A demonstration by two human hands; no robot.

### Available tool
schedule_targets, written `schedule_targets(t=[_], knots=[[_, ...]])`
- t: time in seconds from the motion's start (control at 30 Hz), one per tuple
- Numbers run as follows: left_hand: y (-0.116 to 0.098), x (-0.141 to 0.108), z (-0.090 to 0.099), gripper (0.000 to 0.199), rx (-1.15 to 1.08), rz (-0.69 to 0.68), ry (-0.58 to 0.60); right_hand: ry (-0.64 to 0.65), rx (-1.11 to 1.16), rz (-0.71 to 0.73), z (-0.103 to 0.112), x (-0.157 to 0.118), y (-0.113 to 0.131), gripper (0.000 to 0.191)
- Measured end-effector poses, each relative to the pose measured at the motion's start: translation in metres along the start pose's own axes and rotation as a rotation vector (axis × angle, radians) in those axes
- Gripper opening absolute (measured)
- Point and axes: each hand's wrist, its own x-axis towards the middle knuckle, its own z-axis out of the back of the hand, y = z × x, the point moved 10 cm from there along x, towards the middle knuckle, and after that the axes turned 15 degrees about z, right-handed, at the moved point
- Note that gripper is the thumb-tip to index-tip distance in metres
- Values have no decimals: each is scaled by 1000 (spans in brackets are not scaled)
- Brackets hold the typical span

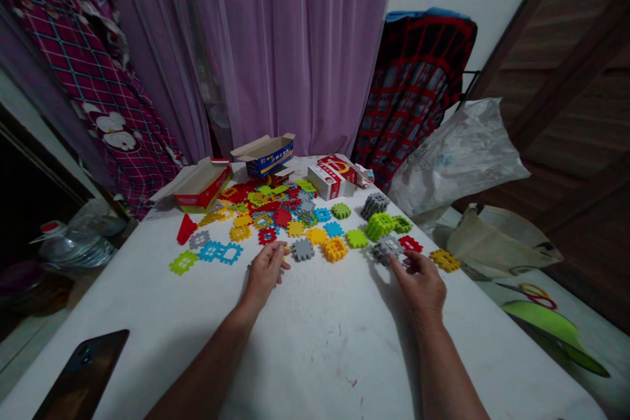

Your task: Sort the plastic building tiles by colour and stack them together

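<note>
My left hand [267, 270] is just above the white table with its fingers curled. A sliver of a yellow plastic building piece [286, 252] shows at its fingertips, mostly hidden by them. Just right of it lies a grey notched square [302, 249], with a yellow block [335, 249] beyond. Over on the right, my right hand [420, 282] has thumb and fingers apart. Its thumb tip reaches the near edge of a group of grey notched pieces [386, 248]; whether it touches them I cannot tell. A red piece [410, 243] lies just behind those fingers.
Mixed coloured pieces [266, 207] are heaped at the table's back. Behind them stand a red box [204, 190], a blue box [270, 159] and a red-white box [327, 184]. Stacked green pieces [380, 226] sit at right, yellow ones [445, 260] near the edge. A phone [83, 374] lies front left.
</note>
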Motion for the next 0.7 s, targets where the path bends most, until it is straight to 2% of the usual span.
schedule_targets(t=[0.07,0.13,0.33,0.57,0.7], knots=[[1,4,10,57,-12,-11,-40,23,-61,-64,1,0,-21,60],[2,8,18,58,-25,-19,-64,55,-90,-89,-3,-2,-30,61],[-1,11,38,58,-68,-43,-136,80,-115,-93,-10,-7,-28,61],[-3,13,43,61,-79,-49,-144,196,-145,-154,-16,-6,-28,64],[-2,14,47,60,-82,-39,-155,274,-145,-144,-15,-8,-22,61]])
